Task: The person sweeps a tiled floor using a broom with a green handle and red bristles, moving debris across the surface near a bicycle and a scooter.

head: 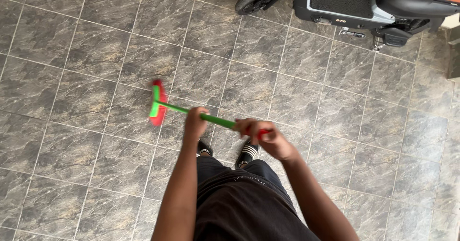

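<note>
A broom with a green handle [218, 120] and a red and green head [157, 103] is held out over the grey tiled floor [86, 54]. My left hand [195, 122] grips the handle partway down. My right hand [262, 136] is closed around the handle's red top end. The broom head rests on the tiles to the left of my hands, slightly blurred. Below the hands I see my dark clothes and my two feet in black slippers [247, 153].
A parked scooter [354, 3] stands at the top right, its front wheel [250, 2] and kickstand on the tiles. A dark edge shows at the far right [454, 54]. Grey marbled tiles cover everything else in view.
</note>
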